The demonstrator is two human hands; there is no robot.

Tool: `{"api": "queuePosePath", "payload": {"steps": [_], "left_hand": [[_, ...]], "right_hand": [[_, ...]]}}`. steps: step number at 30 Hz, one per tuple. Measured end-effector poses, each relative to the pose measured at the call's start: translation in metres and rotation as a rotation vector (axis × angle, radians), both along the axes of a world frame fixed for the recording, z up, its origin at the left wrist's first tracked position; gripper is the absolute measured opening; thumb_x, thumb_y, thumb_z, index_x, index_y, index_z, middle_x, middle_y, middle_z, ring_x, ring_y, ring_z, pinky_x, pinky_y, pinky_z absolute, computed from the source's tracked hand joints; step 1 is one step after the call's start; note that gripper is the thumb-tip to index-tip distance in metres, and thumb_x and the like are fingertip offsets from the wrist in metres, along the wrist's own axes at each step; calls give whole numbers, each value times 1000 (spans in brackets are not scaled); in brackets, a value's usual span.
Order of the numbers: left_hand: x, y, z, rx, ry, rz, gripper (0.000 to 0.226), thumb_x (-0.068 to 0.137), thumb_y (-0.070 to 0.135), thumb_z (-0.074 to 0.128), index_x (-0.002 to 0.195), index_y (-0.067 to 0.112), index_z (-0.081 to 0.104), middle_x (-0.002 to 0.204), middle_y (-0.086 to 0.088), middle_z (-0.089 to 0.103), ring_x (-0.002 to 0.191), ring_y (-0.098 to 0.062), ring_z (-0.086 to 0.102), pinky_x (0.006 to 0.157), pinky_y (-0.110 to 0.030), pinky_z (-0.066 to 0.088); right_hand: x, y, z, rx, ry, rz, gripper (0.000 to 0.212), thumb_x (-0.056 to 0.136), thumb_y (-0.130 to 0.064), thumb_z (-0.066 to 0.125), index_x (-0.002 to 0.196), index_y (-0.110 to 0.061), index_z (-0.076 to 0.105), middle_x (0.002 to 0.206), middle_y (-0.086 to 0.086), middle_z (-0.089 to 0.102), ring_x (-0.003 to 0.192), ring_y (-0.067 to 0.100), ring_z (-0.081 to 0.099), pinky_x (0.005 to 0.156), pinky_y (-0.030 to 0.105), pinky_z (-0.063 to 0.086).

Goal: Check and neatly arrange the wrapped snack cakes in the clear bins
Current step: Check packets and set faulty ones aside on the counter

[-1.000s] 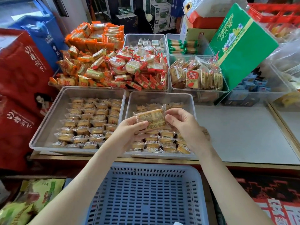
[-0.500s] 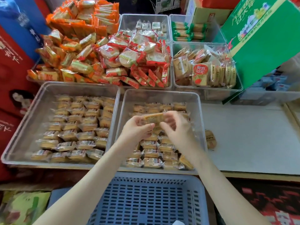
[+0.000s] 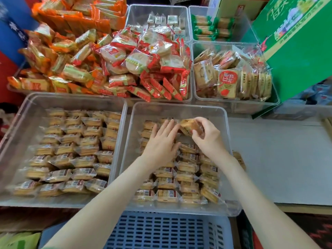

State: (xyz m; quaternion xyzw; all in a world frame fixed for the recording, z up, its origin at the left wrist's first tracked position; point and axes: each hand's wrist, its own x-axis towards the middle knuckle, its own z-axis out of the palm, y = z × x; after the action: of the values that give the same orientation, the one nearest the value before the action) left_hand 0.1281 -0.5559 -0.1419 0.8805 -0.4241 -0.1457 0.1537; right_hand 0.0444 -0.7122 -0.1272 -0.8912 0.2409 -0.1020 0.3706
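Note:
Two clear bins sit side by side at the counter's front. The left bin (image 3: 21,112) holds rows of wrapped yellow snack cakes (image 3: 71,155). Inside the right bin (image 3: 179,107) lie more rows of the same cakes (image 3: 186,177). My right hand (image 3: 206,137) pinches one wrapped cake (image 3: 189,125) above the far part of that bin. My left hand (image 3: 161,142) lies flat with straight fingers on the cakes beside it, fingertips pointing toward the bin's far wall.
Behind stand bins heaped with orange-wrapped snacks (image 3: 59,56), red-wrapped round cakes (image 3: 143,62) and square pastries (image 3: 231,78). A green carton (image 3: 298,45) leans at the right. One loose cake (image 3: 239,159) lies on the white counter. A blue slotted basket (image 3: 167,230) sits below.
My left hand has let go of the cake and now lies flat on the cakes in the bin. My right hand carried the cake toward the bin's far right. The camera moved closer.

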Motion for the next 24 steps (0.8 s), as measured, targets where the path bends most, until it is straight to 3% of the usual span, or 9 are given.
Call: {"api": "queuePosePath", "payload": {"steps": [4,7,10,13,19,24], "left_hand": [[16,1,-29,230,-10,-29,69,99,60,21,155,29,-7,164,1,-6,150,-15,-9,120,-42,-12],[19,2,-40,224,-20,-22,71,96,66,14,154,32,-9,164,4,-9,150,-13,-12,117,-38,-16],[18,5,-43,200,-49,-25,84,80,73,-6,154,33,-9,164,5,-9,149,-12,-11,113,-33,-20],[19,6,-45,186,-44,-21,87,76,71,-11,154,32,-10,164,4,-9,149,-12,-12,111,-32,-22],[18,5,-48,187,-63,-20,86,77,70,-13,154,32,-11,164,4,-9,149,-12,-13,110,-31,-25],[16,4,-43,219,-85,-30,82,78,68,-14,152,33,-16,163,2,-10,150,-15,-12,113,-37,-20]], "right_hand": [[-4,-15,-6,-164,128,262,38,90,-10,57,127,-14,51,111,-5,52,103,12,49,93,27,42],[5,-21,-17,-349,204,371,42,90,-10,56,132,-10,51,120,5,59,113,22,51,100,35,38],[21,-18,-29,-612,307,503,42,83,-5,62,125,-9,60,113,10,64,106,32,57,91,44,40],[32,-13,-40,-721,258,425,46,68,2,74,112,-9,65,102,10,64,93,32,58,78,43,45],[43,-17,-46,-755,352,264,35,91,-17,58,124,-13,50,121,6,55,112,27,48,88,40,32],[31,-9,-48,-785,327,259,34,70,-4,73,102,-10,64,102,8,67,96,28,59,80,40,39]]}}
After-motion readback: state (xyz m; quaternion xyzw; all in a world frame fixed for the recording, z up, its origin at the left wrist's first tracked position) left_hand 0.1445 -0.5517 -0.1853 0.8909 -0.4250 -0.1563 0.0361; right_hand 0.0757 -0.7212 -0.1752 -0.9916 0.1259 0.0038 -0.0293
